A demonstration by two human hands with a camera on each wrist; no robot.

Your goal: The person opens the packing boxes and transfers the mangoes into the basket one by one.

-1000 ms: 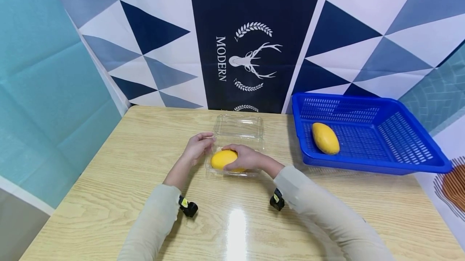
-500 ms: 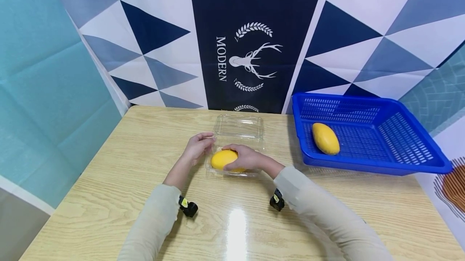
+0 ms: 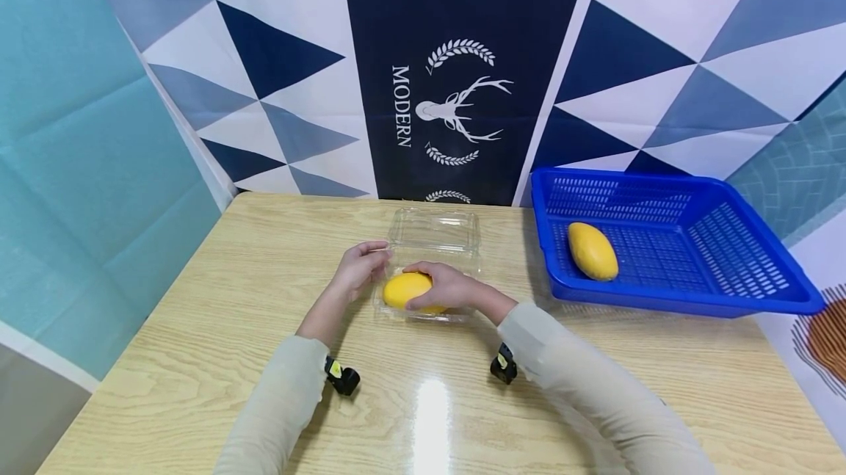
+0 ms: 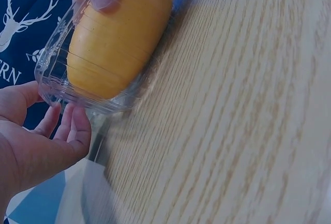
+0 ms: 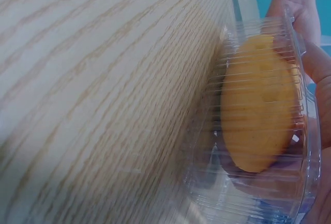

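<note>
A clear plastic clamshell box (image 3: pixel 434 230) stands on the wooden table, its lid tipped back. Inside its near half lies a yellow mango (image 3: pixel 405 291), seen through the ribbed wall in the right wrist view. My right hand (image 3: pixel 452 288) grips this mango from above, thumb on the near side and fingers over the far side. At the box's left end, my left hand (image 3: pixel 360 268) pinches the rim between thumb and fingertips. The left wrist view shows those fingertips (image 4: pixel 77 123) right at the corner of the box.
To the right, a blue plastic basket (image 3: pixel 661 300) holds a second mango (image 3: pixel 593 252). A patterned cloth (image 3: pixel 456 122) hangs behind the table's back edge. Each forearm has a small black wrist camera (image 3: pixel 344 379) hanging by it, close over the table (image 3: pixel 198 357).
</note>
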